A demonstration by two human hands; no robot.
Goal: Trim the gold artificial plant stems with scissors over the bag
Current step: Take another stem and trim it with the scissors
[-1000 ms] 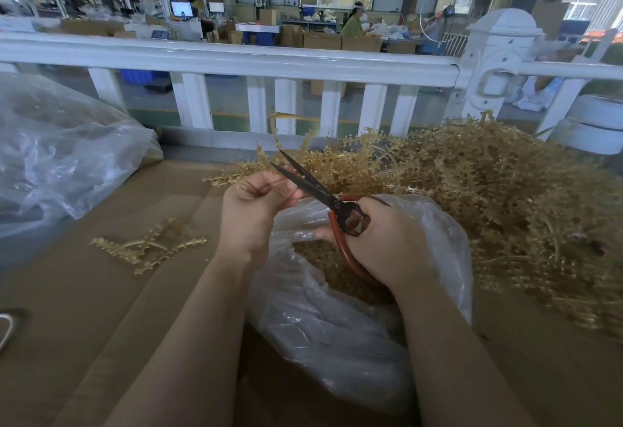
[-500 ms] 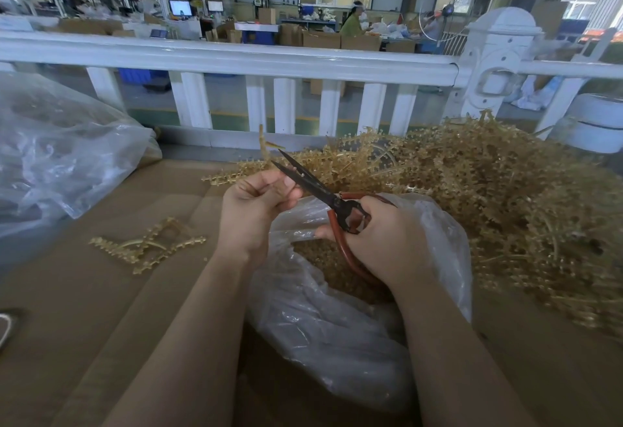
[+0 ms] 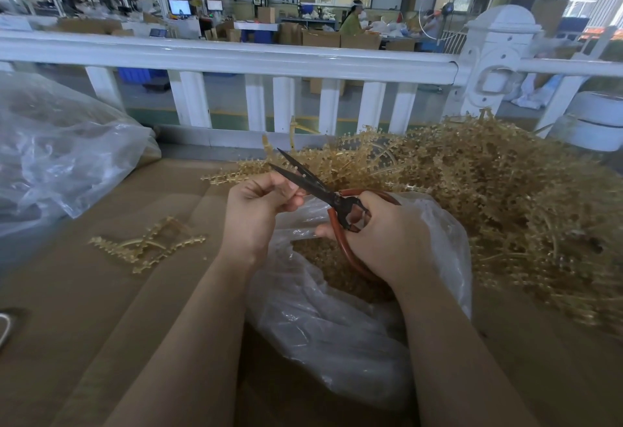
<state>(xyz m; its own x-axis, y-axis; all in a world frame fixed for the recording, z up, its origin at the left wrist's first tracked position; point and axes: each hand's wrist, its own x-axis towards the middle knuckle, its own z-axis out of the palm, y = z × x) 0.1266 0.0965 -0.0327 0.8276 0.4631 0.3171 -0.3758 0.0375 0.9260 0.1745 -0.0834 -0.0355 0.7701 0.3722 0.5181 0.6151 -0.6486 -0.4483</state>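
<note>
From the head camera, both hands meet over the mouth of a clear plastic bag (image 3: 337, 342) that sits on the brown bench (image 3: 84, 308). The left hand (image 3: 259, 210) is clenched, its fingers curled round a thin gold stem (image 3: 292, 134) whose tip sticks up just beyond the knuckles. The right hand (image 3: 387, 234) grips the scissors (image 3: 323, 190) by their red loop handles, fingers through and round the loops. The dark blades are parted and point up and away toward the left hand, crossing right by its fingertips, with the stem beside or between the blades; I cannot tell which. Inside the bag, below the right hand, lies a heap of small gold bits (image 3: 323, 258).

To the right of the right hand and beyond both hands a big pile (image 3: 505, 207) of gold stems spreads across the bench, touching the bag's far edge. To the left of the left hand, well apart from it, a few cut stems (image 3: 148, 247) lie flat on the bench. Farther left is a second, crumpled bag (image 3: 60, 156). Beyond the hands runs a white railing (image 3: 236, 55).
</note>
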